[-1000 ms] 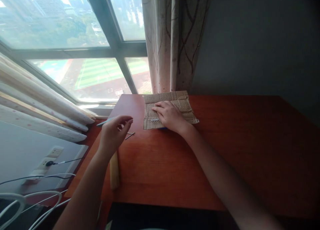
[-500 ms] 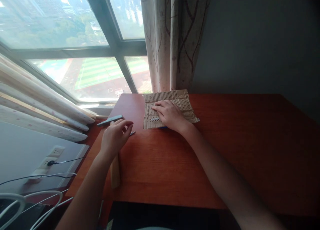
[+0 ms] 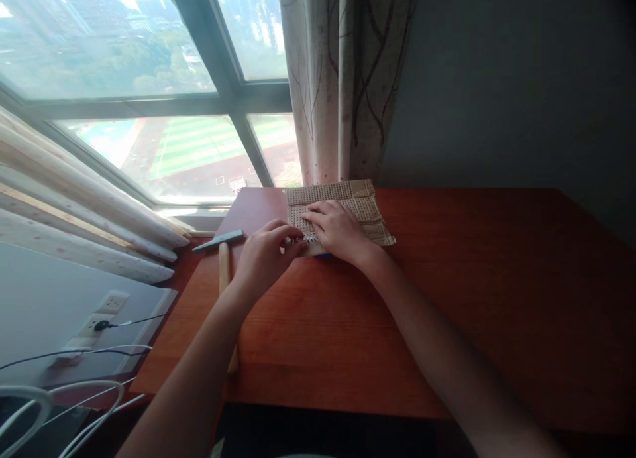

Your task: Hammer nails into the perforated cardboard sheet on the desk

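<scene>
A brown cardboard sheet [image 3: 358,196] punched with rows of small holes lies at the table's far edge. My right hand [image 3: 338,232] rests flat on it, fingers stretched out toward the left. My left hand [image 3: 265,256] is at the sheet's near left corner. Its fingertips are pinched together against the cardboard, and what they hold is too small to make out. A short row of metal pins shows in the sheet between the two hands. A hammer lies just left of my left hand, with its dark metal head [image 3: 221,239] and wooden handle [image 3: 224,272].
The red-brown wooden table [image 3: 447,312] stands against a grey wall. A patterned curtain [image 3: 342,80] hangs behind the cardboard, and a large window [image 3: 149,80] is to the left. Wall sockets [image 3: 102,312] and white cables [image 3: 59,398] are at the lower left.
My left hand dropped to the thin nails on the table, then moved right to the cardboard's corner with fingers pinched. This uncovered the hammer handle. My right hand stayed put.
</scene>
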The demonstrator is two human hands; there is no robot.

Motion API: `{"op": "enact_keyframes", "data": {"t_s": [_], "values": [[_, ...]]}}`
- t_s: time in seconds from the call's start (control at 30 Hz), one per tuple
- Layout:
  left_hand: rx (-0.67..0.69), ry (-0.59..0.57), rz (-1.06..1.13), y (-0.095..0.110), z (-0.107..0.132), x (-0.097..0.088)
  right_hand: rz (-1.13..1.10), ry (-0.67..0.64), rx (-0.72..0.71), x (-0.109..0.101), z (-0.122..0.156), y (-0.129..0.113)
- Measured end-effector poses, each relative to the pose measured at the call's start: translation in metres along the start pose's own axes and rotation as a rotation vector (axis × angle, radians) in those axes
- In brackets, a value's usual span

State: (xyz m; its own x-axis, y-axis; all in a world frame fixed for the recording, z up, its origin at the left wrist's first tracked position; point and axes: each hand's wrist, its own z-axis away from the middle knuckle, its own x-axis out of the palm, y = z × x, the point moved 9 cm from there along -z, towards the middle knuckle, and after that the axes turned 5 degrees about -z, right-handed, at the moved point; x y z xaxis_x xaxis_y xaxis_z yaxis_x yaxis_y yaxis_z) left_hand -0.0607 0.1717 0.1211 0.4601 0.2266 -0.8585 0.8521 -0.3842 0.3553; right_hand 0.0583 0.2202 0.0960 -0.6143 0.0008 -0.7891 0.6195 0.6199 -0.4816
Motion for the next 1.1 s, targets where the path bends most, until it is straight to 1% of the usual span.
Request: {"op": "enact_keyframes", "data": {"t_s": [0.1,0.2,0.33,0.43,0.47,0.53,0.63,0.7,0.77,0.83,0.9,1.0,1.1], "values": [[0.01,-0.024,-0.023,-0.004,-0.002,0.004,0.003,-0.005,-0.001,0.002,0.0,0.001],[0.024,0.014,0.003,-0.003,-0.005,0.0,0.01,-0.005,-0.002,0.001,0.0,0.0],[0.058,0.105,0.088,0.007,-0.011,-0.014,0.018,-0.013,0.0,0.0,0.001,-0.002],[0.038,0.204,0.134,0.011,-0.014,-0.031,0.015,-0.019,0.007,0.0,0.001,-0.002],[0.014,0.246,0.147,0.008,-0.014,-0.038,0.012,-0.019,0.006,0.0,0.0,-0.002],[-0.059,0.324,0.177,-0.002,-0.01,-0.052,0.009,-0.019,-0.001,0.001,0.0,-0.002],[-0.169,0.36,0.226,-0.031,0.004,-0.063,0.004,-0.01,-0.006,0.002,0.0,0.0],[-0.219,0.319,0.195,-0.052,0.016,-0.062,0.001,-0.003,-0.006,0.002,0.0,0.0],[-0.241,0.23,0.028,-0.07,0.03,-0.056,0.0,0.003,-0.006,0.002,0.0,0.0],[-0.228,0.106,-0.132,-0.085,0.043,-0.044,0.0,0.005,-0.006,0.001,0.0,0.0],[-0.228,0.005,-0.237,-0.098,0.056,-0.031,-0.002,0.003,-0.007,0.001,0.001,-0.001],[-0.238,-0.097,-0.286,-0.11,0.068,-0.014,-0.003,0.005,-0.009,0.001,0.001,0.0],[-0.226,-0.137,-0.269,-0.113,0.07,-0.004,0.0,0.011,-0.012,0.002,0.001,0.001]]}}
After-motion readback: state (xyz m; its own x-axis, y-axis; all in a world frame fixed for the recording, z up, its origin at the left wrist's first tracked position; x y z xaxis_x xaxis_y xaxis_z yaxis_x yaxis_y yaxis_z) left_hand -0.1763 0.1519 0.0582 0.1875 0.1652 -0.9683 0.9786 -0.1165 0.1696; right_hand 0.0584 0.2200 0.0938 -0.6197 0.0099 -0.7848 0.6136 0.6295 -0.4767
